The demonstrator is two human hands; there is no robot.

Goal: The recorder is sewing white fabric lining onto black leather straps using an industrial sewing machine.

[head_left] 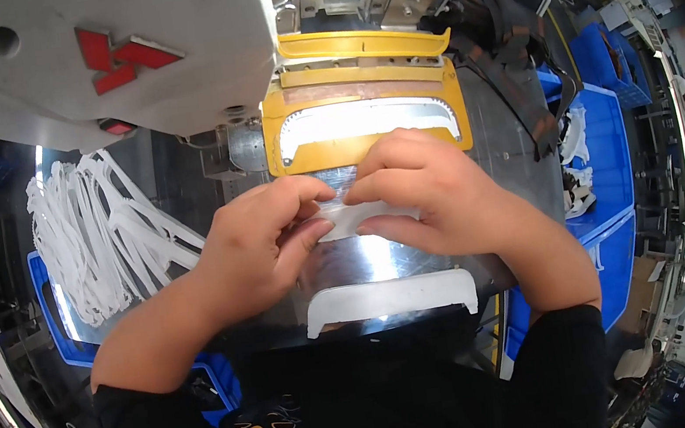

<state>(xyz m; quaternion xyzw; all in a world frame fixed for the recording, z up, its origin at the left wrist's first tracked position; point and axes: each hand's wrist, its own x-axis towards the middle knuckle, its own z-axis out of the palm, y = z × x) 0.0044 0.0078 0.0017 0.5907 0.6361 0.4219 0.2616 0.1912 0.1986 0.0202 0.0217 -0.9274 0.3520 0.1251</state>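
Over the shiny metal plate [341, 263], a white, flat material piece [345, 221] spans the gap between my two hands. My left hand [257, 231] pinches its left end between thumb and fingers. On the right part my right hand [432, 187] has its fingers curled over it, thumb below. Both hands partly hide the piece. Just beyond them lies a yellow template frame [276, 140] with a white curved strip [364, 118] in its opening. Nearer to me, a white arched piece [390, 297] with short downturned ends lies flat by the front edge.
A big grey machine head [124, 56] with red marks overhangs the far left. Many white strips [90, 243] are heaped on the table at left. Blue bins [611, 174] stand at right, a blue tray [53, 324] at lower left. Dark cables [509, 83] hang at far right.
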